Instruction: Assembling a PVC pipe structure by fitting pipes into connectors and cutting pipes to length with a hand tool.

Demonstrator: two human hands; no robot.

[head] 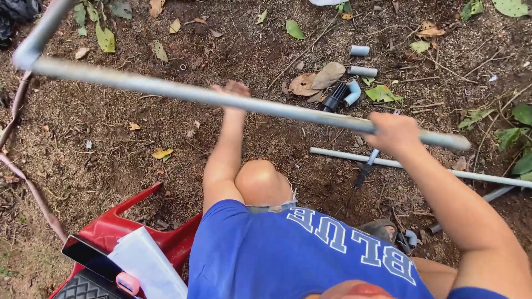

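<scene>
While both hands were up on the long grey pipe [166,88], it ran across the frame from an elbow bend at upper left down to its open end at right, raised above the dirt ground [100,138]. Right hand [394,133] was wrapped around the pipe close to that open end, fingers closed on it. Left hand [235,89] sat at mid-length, mostly behind the pipe; fingers showed above it, but I couldn't tell whether it gripped the pipe or only pressed against it.

Person wore a blue shirt [288,254] with white lettering, one bare knee [261,182] up between the arms.

On the ground under the pipe:
- thin white pipe [421,166] lying flat, running off to the right edge, below the right hand
- dark slim tool [367,169] crossing that white pipe, tilted
- grey elbow fitting [352,92] with a black threaded piece [334,98] touching it, just beyond the raised pipe
- two short grey pipe stubs [363,71] further up, near each other but apart
- dry and green leaves scattered around

Lower left: red plastic chair [138,221] with white paper [145,260] and a dark flat device [88,256] on it. A reddish hose [33,191] curved along the left edge.
</scene>
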